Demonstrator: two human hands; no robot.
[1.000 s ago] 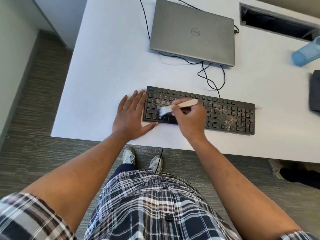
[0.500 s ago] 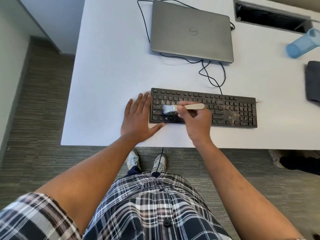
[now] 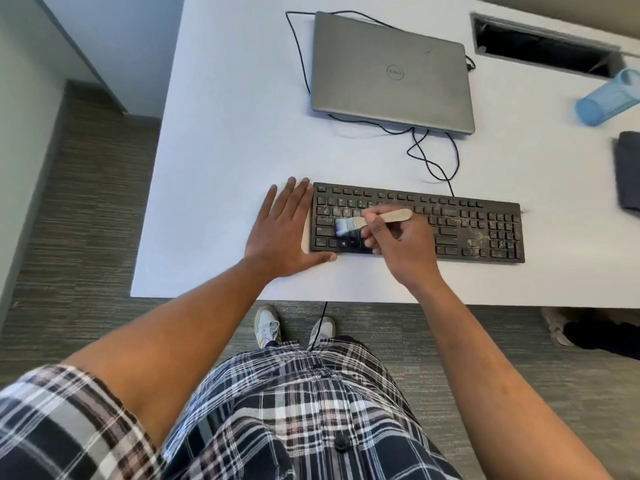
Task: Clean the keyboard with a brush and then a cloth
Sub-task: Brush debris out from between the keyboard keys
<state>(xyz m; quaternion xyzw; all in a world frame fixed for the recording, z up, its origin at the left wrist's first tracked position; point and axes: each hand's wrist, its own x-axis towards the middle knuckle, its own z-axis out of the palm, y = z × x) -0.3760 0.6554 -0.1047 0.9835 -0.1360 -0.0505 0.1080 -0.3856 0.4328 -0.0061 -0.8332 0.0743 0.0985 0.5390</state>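
A black keyboard [image 3: 478, 226] lies near the front edge of the white desk [image 3: 225, 133], with pale crumbs scattered over its keys, thickest near the number pad. My right hand [image 3: 401, 247] grips a small brush [image 3: 374, 220] by its wooden handle; its pale bristles touch the keys on the keyboard's left part. My left hand [image 3: 280, 233] lies flat on the desk with straight fingers against the keyboard's left end, thumb along its front edge. A dark grey cloth [image 3: 628, 174] lies at the right edge of the view.
A shut grey laptop [image 3: 391, 71] sits behind the keyboard with black cables [image 3: 433, 150] looping between them. A blue plastic cup [image 3: 606, 98] lies on its side at the far right. A cable slot [image 3: 540, 46] opens in the desk's back right.
The brush bristles have shifted slightly on the left keys while my right hand keeps its hold. My left hand has stayed flat at the keyboard's left end. The camera has tilted.
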